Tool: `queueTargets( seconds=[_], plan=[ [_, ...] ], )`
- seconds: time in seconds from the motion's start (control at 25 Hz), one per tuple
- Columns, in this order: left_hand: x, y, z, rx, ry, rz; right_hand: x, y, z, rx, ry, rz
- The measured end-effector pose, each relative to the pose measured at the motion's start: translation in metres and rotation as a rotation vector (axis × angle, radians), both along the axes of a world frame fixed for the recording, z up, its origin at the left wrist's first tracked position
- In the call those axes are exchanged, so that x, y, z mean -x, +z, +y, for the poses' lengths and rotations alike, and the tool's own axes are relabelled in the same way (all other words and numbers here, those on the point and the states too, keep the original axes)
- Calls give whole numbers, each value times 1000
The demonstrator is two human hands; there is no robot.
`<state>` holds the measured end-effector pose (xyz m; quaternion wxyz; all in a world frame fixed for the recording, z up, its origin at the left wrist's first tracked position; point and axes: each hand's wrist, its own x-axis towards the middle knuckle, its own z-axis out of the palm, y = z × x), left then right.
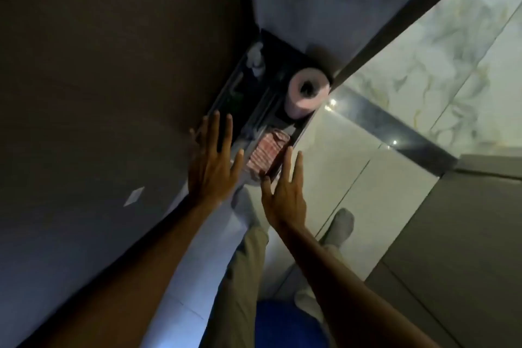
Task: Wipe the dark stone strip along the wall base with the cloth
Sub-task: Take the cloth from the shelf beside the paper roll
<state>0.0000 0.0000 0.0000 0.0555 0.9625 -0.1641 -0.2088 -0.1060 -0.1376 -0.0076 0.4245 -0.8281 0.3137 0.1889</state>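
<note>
Dim bathroom tiling is filling the view, and a dark stone strip (395, 127) is running along the wall base on the right, between the pale marbled wall and the pale floor tiles (339, 161), with small light glints on it. It is lying well apart from both hands, and nothing is touching it, so the wiping looks not yet started. Nearer, a pink striped cloth (267, 152) is lying folded in a narrow dark recessed shelf (271, 45) in the corner, at the shelf's near end, with a pink toilet roll (306, 93) sitting farther back on the same shelf and some pale fittings at its far left side, too dim to identify. The right hand (284, 192) is hovering open with fingers spread just beside the near edge of the cloth, gripping nothing; whether the fingertips are touching the fabric cannot be told. The left hand (213, 167) is also open and empty, fingers splayed, resting against or just off the brown wall panel (99, 79) by the shelf's left edge. Judging from this, the person is only reaching for the cloth: picking it up, carrying it to the strip and all the wiping are left.
</note>
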Motion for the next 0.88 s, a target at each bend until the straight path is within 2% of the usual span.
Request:
queueTargets(
  seconds=[0.12, 0.2, 0.32, 0.4, 0.6, 0.88],
  plan=[
    [-27, -74, -1, -8, -67, -52, -36, -81, 23, -62, -113, 11],
    [-48, -102, -19, 91, -154, -130, -68, -119, 28, -74, -235, 51],
    [-69, -153, -46, 213, -322, -193, -83, -173, 33, -41, -260, 83],
    [-76, -177, -53, 199, -356, -185, -85, -197, 41, -47, -382, 110],
    [-76, -182, -56, 159, -359, -203, -89, -211, 50, 202, -123, 258],
    [-74, -178, -55, 146, -358, -211, -88, -208, 41, 194, -59, 277]
  ],
)
